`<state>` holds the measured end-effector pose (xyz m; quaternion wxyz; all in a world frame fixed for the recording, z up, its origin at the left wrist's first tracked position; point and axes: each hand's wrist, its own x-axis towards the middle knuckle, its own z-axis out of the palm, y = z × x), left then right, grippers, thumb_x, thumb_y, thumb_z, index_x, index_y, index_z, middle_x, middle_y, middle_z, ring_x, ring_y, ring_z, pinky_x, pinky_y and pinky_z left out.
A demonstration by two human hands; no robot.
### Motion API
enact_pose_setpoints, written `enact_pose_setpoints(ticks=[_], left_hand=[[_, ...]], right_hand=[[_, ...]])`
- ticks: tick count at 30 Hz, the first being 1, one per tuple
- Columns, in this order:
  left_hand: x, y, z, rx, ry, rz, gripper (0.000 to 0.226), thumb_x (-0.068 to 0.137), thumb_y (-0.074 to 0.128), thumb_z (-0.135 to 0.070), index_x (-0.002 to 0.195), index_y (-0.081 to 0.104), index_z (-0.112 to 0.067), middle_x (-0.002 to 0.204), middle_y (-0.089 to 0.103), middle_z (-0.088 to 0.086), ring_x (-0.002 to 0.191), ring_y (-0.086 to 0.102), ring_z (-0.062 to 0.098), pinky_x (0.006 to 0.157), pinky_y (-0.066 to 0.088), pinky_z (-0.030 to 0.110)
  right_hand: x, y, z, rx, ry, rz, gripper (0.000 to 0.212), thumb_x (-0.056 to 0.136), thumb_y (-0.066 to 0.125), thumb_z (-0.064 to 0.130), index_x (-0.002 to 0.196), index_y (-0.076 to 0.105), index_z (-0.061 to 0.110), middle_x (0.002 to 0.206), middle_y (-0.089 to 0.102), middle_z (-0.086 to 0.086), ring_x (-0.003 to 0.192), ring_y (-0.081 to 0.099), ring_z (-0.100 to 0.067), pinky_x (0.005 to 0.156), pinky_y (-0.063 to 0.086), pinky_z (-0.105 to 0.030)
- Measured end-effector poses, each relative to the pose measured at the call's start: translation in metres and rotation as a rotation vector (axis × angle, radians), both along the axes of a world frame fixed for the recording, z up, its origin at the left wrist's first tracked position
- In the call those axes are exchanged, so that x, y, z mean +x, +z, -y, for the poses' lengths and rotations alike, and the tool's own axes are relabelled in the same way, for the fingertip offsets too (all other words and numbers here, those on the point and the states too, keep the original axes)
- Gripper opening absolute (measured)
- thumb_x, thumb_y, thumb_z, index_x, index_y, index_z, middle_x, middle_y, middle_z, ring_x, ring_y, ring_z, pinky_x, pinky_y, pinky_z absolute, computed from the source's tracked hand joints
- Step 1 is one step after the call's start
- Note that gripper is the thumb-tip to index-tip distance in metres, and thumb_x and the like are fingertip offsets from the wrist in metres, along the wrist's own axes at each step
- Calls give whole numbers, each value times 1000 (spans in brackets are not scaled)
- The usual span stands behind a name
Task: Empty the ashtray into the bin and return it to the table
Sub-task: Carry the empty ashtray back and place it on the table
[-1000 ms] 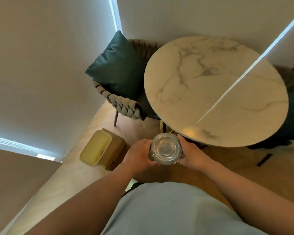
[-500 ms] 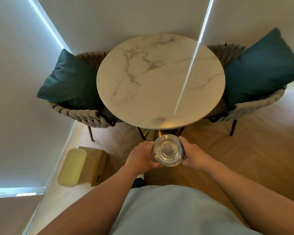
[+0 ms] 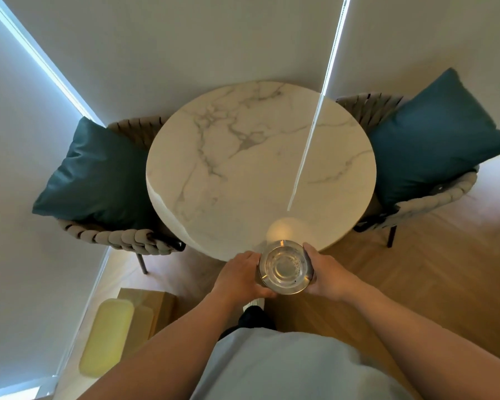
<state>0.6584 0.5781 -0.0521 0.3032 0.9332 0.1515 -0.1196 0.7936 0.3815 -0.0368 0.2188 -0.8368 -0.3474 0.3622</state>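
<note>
Both hands, the left hand [image 3: 241,277] and right hand [image 3: 326,275], are clamping the round glass metal-rimmed ashtray [image 3: 285,267] over the near edge of the round white marble table [image 3: 260,166]; setting it down there is risking a fall.

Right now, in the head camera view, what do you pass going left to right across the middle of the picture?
Left teal cushion → round marble table → right teal cushion.
</note>
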Motion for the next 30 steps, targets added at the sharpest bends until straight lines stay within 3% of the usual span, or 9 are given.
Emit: enact_pose_setpoints(ticks=[6,9,11,15,18,21,26,30], left_hand=[[55,-4,-53,33,-10,16,69,55,77,-67,113,55,-35,111,63,-11,97,59,11,85,52,33],[77,-8,-84,3,-7,15,83,56,77,-67,128,50,-34,124,60,-9,109,54,13,90,43,29],[92,-10,-104,1,-4,7,91,57,77,-67,134,46,-31,129,57,-7,114,51,14,94,41,31],[127,-12,-133,23,4,-17,90,58,79,-65,134,46,-30,128,56,-6,116,48,15,95,41,32],[151,-15,-149,35,24,-42,88,58,80,-63,132,47,-29,126,56,-6,115,48,16,95,42,33],[178,-22,-164,46,32,-56,83,59,80,-62,128,49,-29,123,57,-6,113,48,17,93,42,32],[222,-33,-188,97,63,-52,78,57,80,-61,122,53,-27,115,59,-6,109,48,18,92,42,35],[250,-44,-204,115,81,-74,75,57,80,-60,118,53,-26,113,58,-5,109,48,19,91,41,34]], right_hand=[[48,0,-55,-61,-18,-7,116,65,88,39,154,16,19,117,64,1,94,60,-12,80,50,-26],[70,-1,-83,-101,-31,3,120,67,86,41,157,10,18,107,60,4,86,57,-10,70,43,-21],[85,-2,-100,-110,-43,8,120,67,85,42,157,9,17,106,58,4,87,56,-11,72,41,-22],[115,-8,-131,-128,-58,37,119,69,86,36,157,11,13,127,56,-5,101,54,-17,78,39,-22],[139,-13,-150,-137,-66,53,116,68,87,33,156,15,11,130,55,-8,110,56,-22,78,37,-22],[169,-21,-169,-143,-45,69,112,67,87,36,154,19,12,125,56,-7,105,56,-21,78,40,-25],[218,-35,-200,-178,-2,101,117,69,85,40,157,13,13,130,55,-11,117,57,-28,90,48,-32],[247,-47,-221,-184,7,112,109,70,83,39,154,18,16,124,58,-9,111,60,-28,86,52,-36]])
